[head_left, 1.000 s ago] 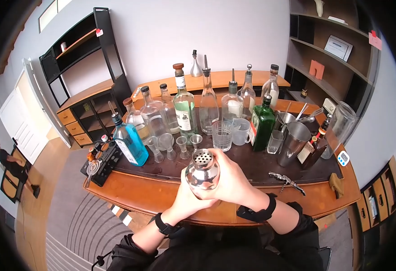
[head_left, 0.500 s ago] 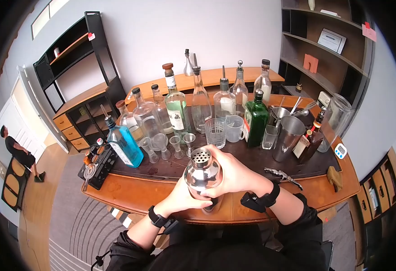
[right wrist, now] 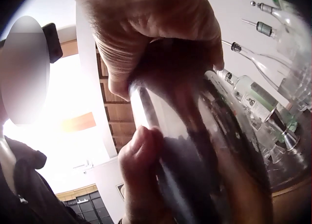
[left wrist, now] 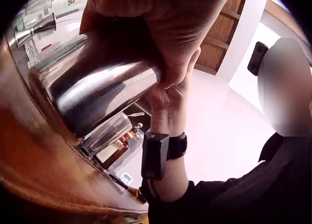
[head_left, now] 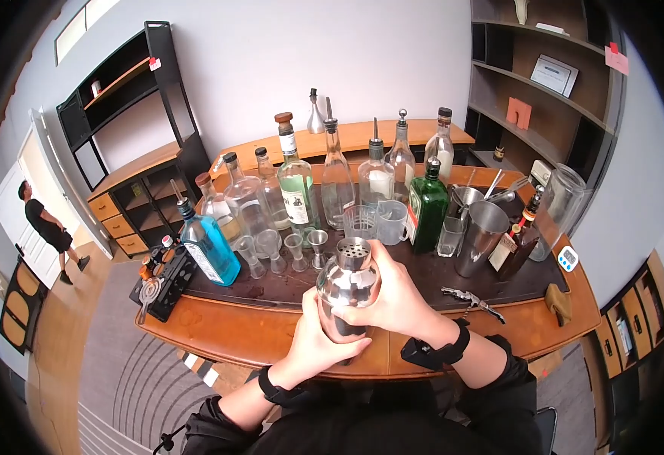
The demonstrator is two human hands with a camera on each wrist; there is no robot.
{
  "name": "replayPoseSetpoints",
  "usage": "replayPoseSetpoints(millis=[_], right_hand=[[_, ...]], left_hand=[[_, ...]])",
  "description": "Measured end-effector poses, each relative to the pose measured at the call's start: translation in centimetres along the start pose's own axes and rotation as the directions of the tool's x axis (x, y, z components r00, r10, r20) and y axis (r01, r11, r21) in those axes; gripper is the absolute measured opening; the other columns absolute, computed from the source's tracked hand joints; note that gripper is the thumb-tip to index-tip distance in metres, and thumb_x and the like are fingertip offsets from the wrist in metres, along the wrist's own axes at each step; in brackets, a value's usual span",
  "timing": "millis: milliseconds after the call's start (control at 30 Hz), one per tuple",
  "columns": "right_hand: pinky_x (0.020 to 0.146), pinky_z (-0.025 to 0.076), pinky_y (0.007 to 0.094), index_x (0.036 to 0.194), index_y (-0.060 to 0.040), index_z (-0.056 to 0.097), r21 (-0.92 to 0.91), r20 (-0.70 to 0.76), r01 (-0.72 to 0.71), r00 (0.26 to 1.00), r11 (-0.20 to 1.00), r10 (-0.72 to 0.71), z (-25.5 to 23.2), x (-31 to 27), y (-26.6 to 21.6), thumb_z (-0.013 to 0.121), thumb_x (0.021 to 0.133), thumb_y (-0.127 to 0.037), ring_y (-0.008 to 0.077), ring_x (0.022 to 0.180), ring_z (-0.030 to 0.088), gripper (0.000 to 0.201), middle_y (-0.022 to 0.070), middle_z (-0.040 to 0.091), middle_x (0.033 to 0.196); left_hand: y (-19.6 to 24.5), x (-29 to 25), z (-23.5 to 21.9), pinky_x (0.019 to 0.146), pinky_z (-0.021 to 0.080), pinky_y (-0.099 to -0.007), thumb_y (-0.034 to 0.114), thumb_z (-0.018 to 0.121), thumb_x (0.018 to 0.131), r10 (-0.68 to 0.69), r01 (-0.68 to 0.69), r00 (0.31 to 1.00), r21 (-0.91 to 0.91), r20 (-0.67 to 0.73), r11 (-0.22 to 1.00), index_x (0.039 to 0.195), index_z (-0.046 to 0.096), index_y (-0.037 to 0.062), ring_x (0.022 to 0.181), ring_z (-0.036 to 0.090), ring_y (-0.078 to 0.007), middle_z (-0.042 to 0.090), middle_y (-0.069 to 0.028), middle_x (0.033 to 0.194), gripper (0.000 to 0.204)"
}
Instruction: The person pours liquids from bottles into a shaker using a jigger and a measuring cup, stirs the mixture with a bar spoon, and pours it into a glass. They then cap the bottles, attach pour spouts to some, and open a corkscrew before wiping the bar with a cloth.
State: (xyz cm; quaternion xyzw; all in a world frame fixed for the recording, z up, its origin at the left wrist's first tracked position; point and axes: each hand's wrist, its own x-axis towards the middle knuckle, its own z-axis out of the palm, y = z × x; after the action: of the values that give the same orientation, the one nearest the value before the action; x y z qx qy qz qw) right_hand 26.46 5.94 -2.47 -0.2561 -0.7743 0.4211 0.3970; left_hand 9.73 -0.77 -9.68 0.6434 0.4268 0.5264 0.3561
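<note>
The table (head_left: 195, 318) has a brown leather border round a dark top, and the bottles stand towards its far side. Among them, a tall clear bottle (head_left: 296, 193) with a brown stopper carries a pale label with small dark print, too small to read. The green bottle (head_left: 428, 208) shows a pale label edged in orange, turned partly aside; its wording cannot be made out. The blue bottle (head_left: 211, 254), at the left, has a whitish label with unreadable lettering. The brown bottle (head_left: 512, 246), at the right, bears a cream label, also illegible, just beside a metal cup (head_left: 483, 235).

The shiny metal shaker (head_left: 349, 284) is between both hands near the table's front edge, its perforated top facing up; whether its base touches the table cannot be told. The right hand (head_left: 400, 299) grasps its upper body from the right, thumb across the front and fingers round the far side. The left hand (head_left: 318, 341) clasps it lower down from the left, palm against the side and thumb pointing right beneath the other hand. Both wrists wear black straps.

Beyond the shaker stand 4 hourglass-shaped measures (head_left: 317, 246). A corkscrew (head_left: 472, 301) lies to the right, and the small white timer (head_left: 568, 258) has blue buttons and an unreadable display.
</note>
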Motion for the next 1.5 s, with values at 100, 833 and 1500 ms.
replayPoseSetpoints(millis=[100,833,1500], right_hand=[[0.09,0.049,0.0318,0.124,-0.0003,0.043,0.324,0.037,0.056,0.997,0.945,-0.072,-0.5,0.4,-0.2,0.084,0.069,-0.017,0.0162,0.104,0.059,0.07,0.0108,0.06,0.114],[0.106,0.038,0.0331,0.139,-0.0003,0.035,0.548,0.168,-0.027,0.983,0.836,-0.078,-1.9,0.7,-1.5,0.081,0.076,-0.013,0.0159,0.121,0.05,0.079,0.0079,0.052,0.129],[0.094,0.047,0.0321,0.124,-0.0022,0.04,0.277,-0.142,0.185,0.978,0.943,-0.15,-2.1,0.2,-4.1,0.082,0.072,-0.011,0.0137,0.108,0.056,0.067,0.0077,0.055,0.112]], left_hand=[[2.8,0.3,-0.8,0.102,0.042,-0.0367,0.017,0.087,0.067,0.022,-0.017,0.997,-0.059,0.076,0.998,0.138,0.023,0.0025,0.126,0.045,-0.0217,0.044,-0.0153,0.133,0.097],[5.3,0.8,-3.4,0.11,0.031,-0.0374,0.017,0.084,0.069,-0.166,0.345,0.898,-0.417,0.408,0.841,0.152,0.015,0.0072,0.134,0.036,-0.019,0.037,-0.0086,0.145,0.109],[3.3,0.2,-1.7,0.104,0.038,-0.0368,0.014,0.088,0.067,0.026,-0.014,0.989,-0.084,0.145,0.996,0.139,0.027,0.0024,0.122,0.046,-0.0198,0.046,-0.012,0.128,0.096]])
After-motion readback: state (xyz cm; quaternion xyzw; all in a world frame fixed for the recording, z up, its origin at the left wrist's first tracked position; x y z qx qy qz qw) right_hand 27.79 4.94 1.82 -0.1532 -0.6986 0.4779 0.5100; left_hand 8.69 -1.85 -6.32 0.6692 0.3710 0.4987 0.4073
